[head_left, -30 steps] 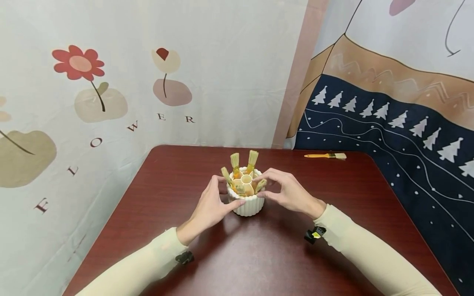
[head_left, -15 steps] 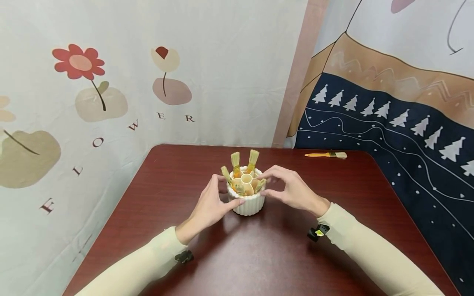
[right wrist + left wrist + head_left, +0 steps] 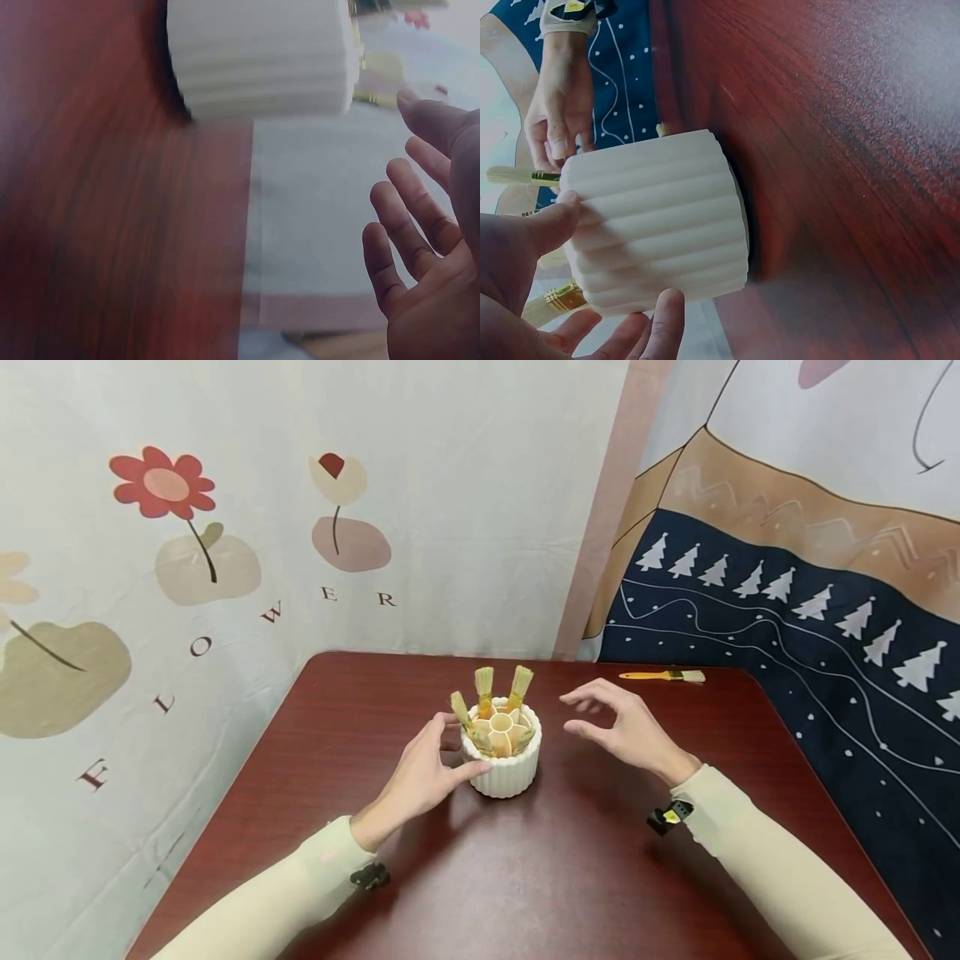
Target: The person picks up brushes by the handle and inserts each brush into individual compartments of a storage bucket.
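A white ribbed brush holder (image 3: 506,777) with a flower-shaped divider stands upright on the table in the head view. Several pale-bristled brushes (image 3: 520,683) stick up from its compartments, some leaning outward over the rim. My left hand (image 3: 416,778) grips the holder from the left, thumb at the front and fingers round the far side. The left wrist view shows that thumb and those fingers against the holder's ribbed wall (image 3: 660,225). Apart from the holder, to its right, my right hand (image 3: 633,727) hovers with relaxed, spread fingers and holds nothing.
A yellow-handled brush (image 3: 662,676) lies near the back right edge of the reddish-brown table (image 3: 525,877). Behind the table hang a pale flower-print cloth (image 3: 480,510) and a dark blue cloth with white trees (image 3: 697,618).
My right hand has let go of the holder's right side and moved away to the right. My left hand keeps its hold, and the holder has turned slightly.
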The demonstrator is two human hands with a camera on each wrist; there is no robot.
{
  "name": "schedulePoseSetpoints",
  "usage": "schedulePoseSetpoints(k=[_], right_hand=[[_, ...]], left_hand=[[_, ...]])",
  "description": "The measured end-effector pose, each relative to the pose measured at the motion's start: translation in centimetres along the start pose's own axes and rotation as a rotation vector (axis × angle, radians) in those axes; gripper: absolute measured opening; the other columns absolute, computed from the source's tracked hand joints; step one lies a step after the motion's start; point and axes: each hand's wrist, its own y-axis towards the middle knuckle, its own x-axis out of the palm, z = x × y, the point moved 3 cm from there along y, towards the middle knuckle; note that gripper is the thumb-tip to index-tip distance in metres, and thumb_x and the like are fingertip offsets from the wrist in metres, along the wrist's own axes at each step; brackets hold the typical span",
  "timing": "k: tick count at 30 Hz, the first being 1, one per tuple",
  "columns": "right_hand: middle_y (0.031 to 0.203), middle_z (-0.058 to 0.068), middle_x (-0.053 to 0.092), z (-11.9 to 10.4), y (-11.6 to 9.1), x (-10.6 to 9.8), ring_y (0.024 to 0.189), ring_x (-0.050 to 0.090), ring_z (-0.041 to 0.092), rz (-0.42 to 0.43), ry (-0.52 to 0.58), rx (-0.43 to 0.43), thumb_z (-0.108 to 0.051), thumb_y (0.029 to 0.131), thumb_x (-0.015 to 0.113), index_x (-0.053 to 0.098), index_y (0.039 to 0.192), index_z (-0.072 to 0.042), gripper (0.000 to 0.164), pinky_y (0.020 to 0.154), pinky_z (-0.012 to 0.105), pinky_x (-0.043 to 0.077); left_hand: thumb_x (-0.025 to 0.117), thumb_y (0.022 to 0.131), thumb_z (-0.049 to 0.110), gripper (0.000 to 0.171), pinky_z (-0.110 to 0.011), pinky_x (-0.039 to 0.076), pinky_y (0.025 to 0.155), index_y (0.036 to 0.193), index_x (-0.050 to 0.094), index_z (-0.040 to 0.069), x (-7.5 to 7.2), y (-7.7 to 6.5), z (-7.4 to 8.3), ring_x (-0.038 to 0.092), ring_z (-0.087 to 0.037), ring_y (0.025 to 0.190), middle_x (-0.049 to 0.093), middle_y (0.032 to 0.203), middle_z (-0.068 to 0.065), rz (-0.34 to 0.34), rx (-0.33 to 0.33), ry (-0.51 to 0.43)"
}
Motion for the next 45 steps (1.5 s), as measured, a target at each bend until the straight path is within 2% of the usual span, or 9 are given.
schedulePoseSetpoints(k=[4,7,10,15,21,26,33,39,45], right_hand=[[0.139,-0.004,0.079,1.8,0.0,-1.1,0.120,0.072,0.023,0.012,-0.033,0.074,-0.026,0.102,0.094,0.079,0.145,-0.026,0.045,0.102,0.021,0.059],[0.142,0.000,0.077,3.3,0.0,-2.0,0.123,0.073,0.029,0.024,-0.059,0.121,-0.029,0.105,0.092,0.079,0.147,-0.026,0.044,0.105,0.031,0.062],[0.147,0.004,0.074,4.9,-0.1,-2.8,0.128,0.073,0.032,0.034,-0.071,0.155,-0.028,0.107,0.089,0.078,0.148,-0.023,0.043,0.109,0.038,0.063],[0.155,0.009,0.069,7.8,-0.4,-4.1,0.137,0.071,0.036,0.036,-0.099,0.191,-0.029,0.111,0.084,0.075,0.152,-0.016,0.044,0.113,0.036,0.059],[0.167,0.018,0.059,10.4,-0.8,-5.4,0.150,0.059,0.044,0.016,-0.141,0.264,-0.033,0.114,0.079,0.068,0.160,-0.009,0.053,0.125,0.067,0.051],[0.176,0.026,0.048,12.6,-1.0,-6.6,0.163,0.045,0.054,-0.015,-0.205,0.311,-0.036,0.116,0.076,0.058,0.168,-0.006,0.063,0.131,0.080,0.039],[0.180,0.034,0.040,15.6,-0.9,-8.2,0.164,0.033,0.061,-0.038,-0.273,0.346,-0.034,0.117,0.073,0.052,0.172,0.000,0.068,0.132,0.084,0.030],[0.184,0.037,0.029,17.7,-1.1,-9.2,0.169,0.020,0.065,-0.108,-0.303,0.454,-0.038,0.120,0.068,0.039,0.178,0.001,0.076,0.132,0.090,0.019],[0.183,0.040,0.027,19.2,-1.4,-9.9,0.166,0.019,0.070,-0.135,-0.352,0.495,-0.035,0.121,0.065,0.035,0.178,0.005,0.075,0.129,0.089,0.022]], left_hand=[[0.101,0.095,0.031,0.076,-0.063,0.066,0.111,0.156,0.062,0.007,-0.4,0.2,0.0,0.083,-0.041,0.127,0.074,0.155,-0.018,-0.006,0.025,0.022],[0.100,0.095,0.030,0.073,-0.064,0.065,0.111,0.156,0.065,0.009,-0.7,0.4,0.0,0.083,-0.040,0.126,0.076,0.153,-0.017,-0.011,0.046,0.045],[0.100,0.095,0.029,0.072,-0.064,0.065,0.112,0.157,0.067,0.010,-1.0,0.6,0.0,0.084,-0.039,0.126,0.077,0.152,-0.017,-0.017,0.056,0.059],[0.099,0.096,0.027,0.074,-0.064,0.064,0.114,0.160,0.067,0.010,-1.2,0.8,-0.1,0.082,-0.039,0.130,0.076,0.155,-0.017,-0.039,0.035,0.056],[0.099,0.096,0.026,0.079,-0.063,0.063,0.115,0.163,0.064,0.004,-1.4,1.0,-0.5,0.082,-0.039,0.131,0.073,0.158,-0.019,-0.052,0.005,0.066],[0.099,0.096,0.026,0.080,-0.063,0.063,0.115,0.164,0.063,0.002,-1.4,1.0,-0.5,0.082,-0.039,0.131,0.072,0.161,-0.020,-0.057,-0.001,0.067],[0.098,0.097,0.027,0.079,-0.064,0.064,0.114,0.164,0.063,0.003,-1.6,0.9,-0.3,0.082,-0.038,0.131,0.071,0.161,-0.020,-0.062,-0.011,0.065],[0.098,0.097,0.026,0.080,-0.063,0.065,0.112,0.165,0.063,0.003,-1.6,0.8,-0.3,0.082,-0.038,0.131,0.071,0.162,-0.020,-0.065,-0.017,0.065],[0.098,0.097,0.027,0.080,-0.062,0.066,0.109,0.166,0.062,0.005,-1.4,0.8,-0.3,0.082,-0.037,0.131,0.070,0.165,-0.019,-0.069,-0.029,0.054]])
